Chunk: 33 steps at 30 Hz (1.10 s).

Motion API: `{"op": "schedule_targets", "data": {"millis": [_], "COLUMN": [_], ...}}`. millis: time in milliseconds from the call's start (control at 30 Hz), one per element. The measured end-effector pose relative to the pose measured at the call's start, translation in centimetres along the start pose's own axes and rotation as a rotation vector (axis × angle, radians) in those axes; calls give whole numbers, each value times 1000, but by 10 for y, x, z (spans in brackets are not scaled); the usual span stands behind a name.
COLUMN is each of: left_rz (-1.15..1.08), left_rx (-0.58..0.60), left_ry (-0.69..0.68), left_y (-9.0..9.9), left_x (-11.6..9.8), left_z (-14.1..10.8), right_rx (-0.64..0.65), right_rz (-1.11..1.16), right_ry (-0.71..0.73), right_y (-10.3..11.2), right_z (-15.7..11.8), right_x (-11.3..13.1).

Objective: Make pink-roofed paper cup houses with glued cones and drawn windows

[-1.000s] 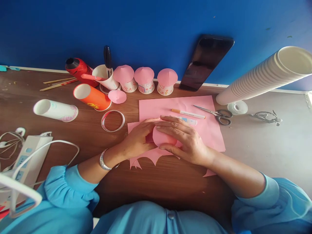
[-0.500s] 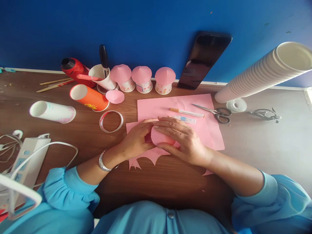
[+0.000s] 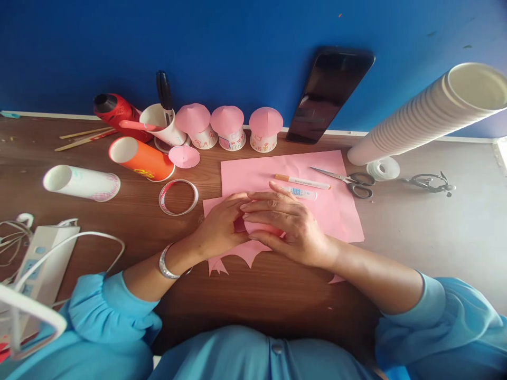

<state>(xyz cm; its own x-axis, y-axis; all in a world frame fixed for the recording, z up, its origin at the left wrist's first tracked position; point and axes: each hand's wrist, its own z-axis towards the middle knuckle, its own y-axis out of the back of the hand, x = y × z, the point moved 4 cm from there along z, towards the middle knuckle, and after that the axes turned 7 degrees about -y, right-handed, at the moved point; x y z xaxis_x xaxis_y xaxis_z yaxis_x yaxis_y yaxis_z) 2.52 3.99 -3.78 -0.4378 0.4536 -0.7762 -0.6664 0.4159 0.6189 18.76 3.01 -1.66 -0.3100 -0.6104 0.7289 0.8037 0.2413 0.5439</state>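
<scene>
A rounded pink paper piece (image 3: 259, 227), like the paper cone roofs at the back, sits between my hands over the pink sheet. My left hand (image 3: 222, 224) is curled round its left side. My right hand (image 3: 291, 224) covers its top and right, thumb at the near edge and index finger raised. Whether a cup is beneath is hidden. Just beyond my fingers, a glue stick (image 3: 303, 193) and an orange-capped marker (image 3: 303, 181) lie on the pink paper sheet (image 3: 332, 211), with scissors (image 3: 352, 183) at its right edge.
Several small cups with pink cone roofs (image 3: 227, 122) stand by the blue wall. Left are an orange cup (image 3: 138, 158), white cup (image 3: 81, 182), paper ring (image 3: 178, 197) and power strip (image 3: 47, 258). A phone (image 3: 330, 95) and tall cup stack (image 3: 423, 116) lean at the back.
My right hand has shifted slightly left over the pink paper piece, covering more of it, and its index finger has lifted. My left hand stays in place.
</scene>
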Motion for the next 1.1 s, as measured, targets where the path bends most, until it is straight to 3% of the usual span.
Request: {"op": "schedule_targets", "data": {"millis": [333,700,900,1033,1100], "left_rz": [47,30,69,9,49], "left_rx": [10,51,191,33,-32], "left_ry": [-14,40,-20,-188,-265], "left_y": [-1,0,18,40,39], "left_x": [8,1,-5,-24,-33], "left_z": [-5,0,-11,-9,0], "right_rx": [-25,-32,-50,-199,-270], "right_rz": [28,-10,80,147,104], "right_ry": [-66,-88,-77,-119,-157], "right_y": [2,-3,14,38,48], "right_z": [1,-1,-3,-6,-7], "right_x": [2,0,6,6,5]}}
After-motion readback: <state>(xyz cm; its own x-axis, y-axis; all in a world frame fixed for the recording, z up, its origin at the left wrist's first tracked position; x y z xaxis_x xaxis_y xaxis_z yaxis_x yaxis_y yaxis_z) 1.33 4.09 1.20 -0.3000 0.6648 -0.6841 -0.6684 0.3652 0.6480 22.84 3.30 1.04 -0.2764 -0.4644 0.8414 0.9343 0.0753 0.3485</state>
